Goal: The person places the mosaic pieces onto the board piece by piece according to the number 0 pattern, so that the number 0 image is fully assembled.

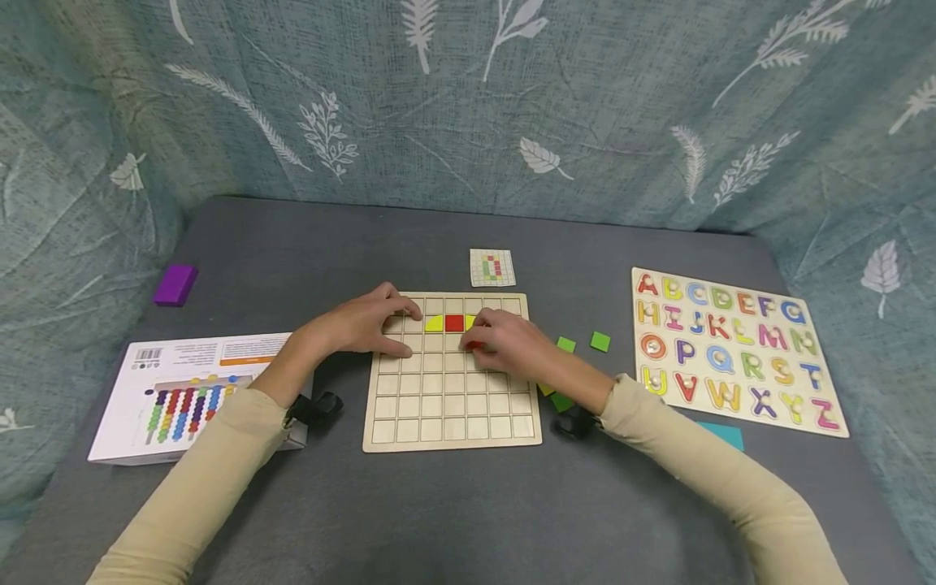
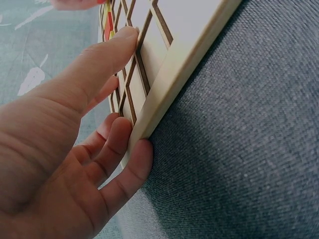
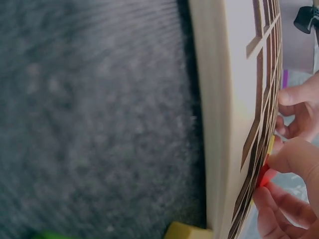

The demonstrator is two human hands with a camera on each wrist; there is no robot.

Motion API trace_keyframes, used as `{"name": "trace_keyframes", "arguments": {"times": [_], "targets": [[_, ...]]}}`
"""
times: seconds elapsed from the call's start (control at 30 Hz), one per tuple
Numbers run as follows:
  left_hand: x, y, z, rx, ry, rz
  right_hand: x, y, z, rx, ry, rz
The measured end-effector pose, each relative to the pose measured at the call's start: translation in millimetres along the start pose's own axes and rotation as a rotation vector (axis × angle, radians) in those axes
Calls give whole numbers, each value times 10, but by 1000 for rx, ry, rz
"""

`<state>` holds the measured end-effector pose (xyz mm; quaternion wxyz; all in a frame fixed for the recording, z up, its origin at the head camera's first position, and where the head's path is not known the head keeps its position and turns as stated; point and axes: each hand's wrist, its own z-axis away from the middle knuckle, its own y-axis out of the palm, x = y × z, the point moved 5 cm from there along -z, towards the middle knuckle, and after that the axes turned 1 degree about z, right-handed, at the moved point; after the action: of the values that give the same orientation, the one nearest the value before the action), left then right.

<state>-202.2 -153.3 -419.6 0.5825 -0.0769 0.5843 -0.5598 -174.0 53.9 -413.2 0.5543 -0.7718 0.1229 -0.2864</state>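
The left hand (image 1: 361, 325) rests on the left edge of the grid board (image 1: 452, 406), fingers fairly straight and spread over the upper left cells, thumb lying across a lower cell; the left wrist view shows the fingertips against the board's rim (image 2: 164, 94) and the thumb on its face, gripping nothing. The right hand (image 1: 512, 345) sits on the board's upper right part, fingers curled, pinching a small red tile (image 1: 474, 346) at a cell in the third row; the right wrist view shows that red tile (image 3: 266, 175) between the fingertips, close against the board's face. Just beyond both hands, in the second row, lie a yellow piece (image 1: 435, 323) and a red square (image 1: 454, 322) side by side, with another yellow bit partly hidden by the right hand. Past the board, beyond the hands, lies a pattern card (image 1: 492, 267). To the right of the right hand, green tiles (image 1: 600, 341) lie on the grey counter (image 1: 439, 520), more beside the wrist. Farther right is an alphabet puzzle (image 1: 734, 349). To the left of the left hand lies a box (image 1: 183, 394), and beyond it a purple block (image 1: 175, 283).
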Motion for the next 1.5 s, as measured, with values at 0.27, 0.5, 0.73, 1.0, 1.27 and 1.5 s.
{"name": "trace_keyframes", "arguments": {"times": [0.27,0.5,0.73,1.0,1.27,1.5], "targets": [[-17,-3,1,5,-9,7,-44,-2,27,-4,46,-2],[-25,-17,-21,7,-7,8,-50,-11,34,-12,55,-9],[-26,-14,-22,5,-11,-1,-46,-15,40,-4,66,-3],[-33,-6,-8,5,-12,8,-31,-21,47,-26,48,4],[-28,-8,-11,3,-11,3,-35,-10,70,-25,5,24],[-33,-30,-3,7,-26,7,-2,-145,168,6,53,61]]}}
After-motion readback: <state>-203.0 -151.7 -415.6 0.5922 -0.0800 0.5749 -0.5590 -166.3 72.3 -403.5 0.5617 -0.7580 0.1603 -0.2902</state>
